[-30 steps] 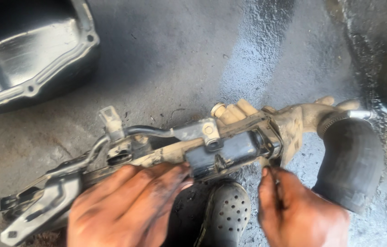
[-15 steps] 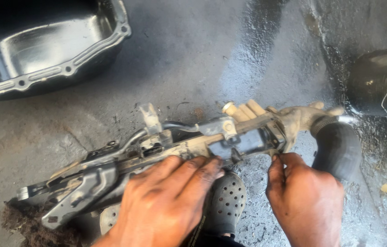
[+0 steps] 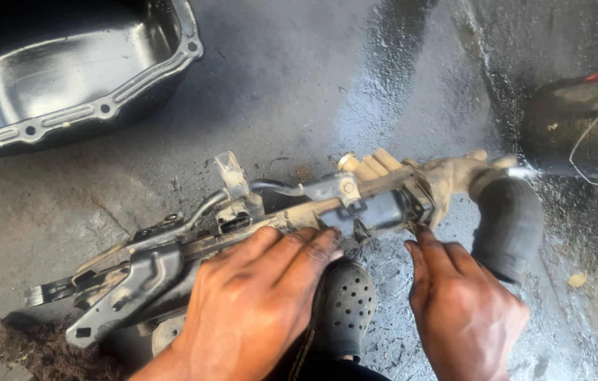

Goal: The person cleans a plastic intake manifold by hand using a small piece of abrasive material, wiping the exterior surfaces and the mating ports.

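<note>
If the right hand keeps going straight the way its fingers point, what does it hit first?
The right hand points up the picture; its fingertips already sit at the black block on the metal assembly. That comes first, though depth is uncertain.

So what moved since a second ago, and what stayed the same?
The view slid left and up, so more of the black oil pan shows and a dark container has come in at the right. The right hand crept up to the part's black block. The left hand stayed pressed on the greasy metal assembly, and the rubber hose stayed on its end.
</note>
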